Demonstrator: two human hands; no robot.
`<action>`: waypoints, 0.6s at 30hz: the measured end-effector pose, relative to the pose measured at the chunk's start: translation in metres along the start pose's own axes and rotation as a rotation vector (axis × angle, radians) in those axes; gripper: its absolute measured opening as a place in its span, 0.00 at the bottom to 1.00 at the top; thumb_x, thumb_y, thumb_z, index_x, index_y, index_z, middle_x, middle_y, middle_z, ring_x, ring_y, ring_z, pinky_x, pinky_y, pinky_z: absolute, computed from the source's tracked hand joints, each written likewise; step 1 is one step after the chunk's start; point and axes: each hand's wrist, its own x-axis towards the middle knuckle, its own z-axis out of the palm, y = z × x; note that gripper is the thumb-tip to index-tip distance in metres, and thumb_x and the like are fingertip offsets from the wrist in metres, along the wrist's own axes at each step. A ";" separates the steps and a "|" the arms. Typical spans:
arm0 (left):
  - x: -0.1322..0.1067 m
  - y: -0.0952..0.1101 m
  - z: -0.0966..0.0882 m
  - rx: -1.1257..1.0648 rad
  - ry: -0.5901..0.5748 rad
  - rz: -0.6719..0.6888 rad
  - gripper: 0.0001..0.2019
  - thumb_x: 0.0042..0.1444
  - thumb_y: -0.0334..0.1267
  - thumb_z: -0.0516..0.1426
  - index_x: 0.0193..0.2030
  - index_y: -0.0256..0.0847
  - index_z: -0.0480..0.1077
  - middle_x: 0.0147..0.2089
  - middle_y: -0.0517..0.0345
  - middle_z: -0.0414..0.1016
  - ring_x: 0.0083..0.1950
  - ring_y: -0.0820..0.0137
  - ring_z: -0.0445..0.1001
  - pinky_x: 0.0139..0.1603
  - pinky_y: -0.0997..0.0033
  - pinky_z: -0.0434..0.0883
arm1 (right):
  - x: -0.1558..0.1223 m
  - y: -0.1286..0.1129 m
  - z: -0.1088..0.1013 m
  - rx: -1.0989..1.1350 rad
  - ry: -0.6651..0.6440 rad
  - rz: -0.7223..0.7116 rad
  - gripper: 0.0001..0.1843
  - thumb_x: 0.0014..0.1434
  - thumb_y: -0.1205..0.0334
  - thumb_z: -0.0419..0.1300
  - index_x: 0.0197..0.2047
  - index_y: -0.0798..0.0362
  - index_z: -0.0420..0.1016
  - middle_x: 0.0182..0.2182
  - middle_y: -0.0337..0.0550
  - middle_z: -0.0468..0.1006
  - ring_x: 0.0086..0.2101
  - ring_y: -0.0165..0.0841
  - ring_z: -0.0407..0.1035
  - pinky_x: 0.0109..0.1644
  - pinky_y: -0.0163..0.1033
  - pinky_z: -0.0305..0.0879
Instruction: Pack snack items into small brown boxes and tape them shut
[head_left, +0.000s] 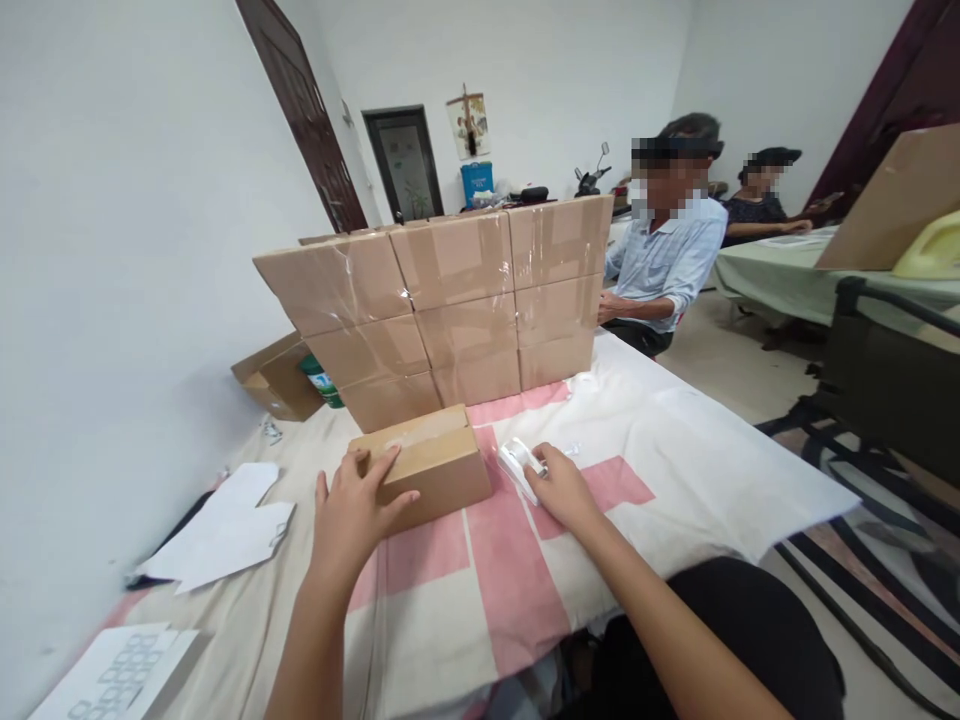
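Note:
A closed brown cardboard box (439,480) lies on the cloth-covered table in front of me, with a strip of clear tape along its top. My left hand (360,495) rests on the box's left end, fingers spread over the top and thumb against the near side. Just right of the box, my right hand (559,485) is wrapped round a white tape dispenser (516,462), which is close to the cloth. Behind the box stands a wall of stacked, taped cardboard boxes (472,335).
White sheets (225,525) and printed paper (120,670) lie at the left. An open carton (281,385) and a green tub (324,380) stand by the wall. A person (664,240) sits beyond the stack; another (765,205) sits farther right. A dark folding chair (892,380) stands right.

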 end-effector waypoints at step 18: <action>0.003 -0.025 0.012 -0.115 0.095 0.170 0.29 0.59 0.51 0.64 0.66 0.51 0.70 0.64 0.45 0.67 0.66 0.51 0.69 0.73 0.38 0.57 | -0.016 -0.012 -0.008 -0.126 0.034 -0.124 0.23 0.68 0.62 0.51 0.66 0.50 0.62 0.54 0.51 0.74 0.44 0.39 0.75 0.44 0.40 0.64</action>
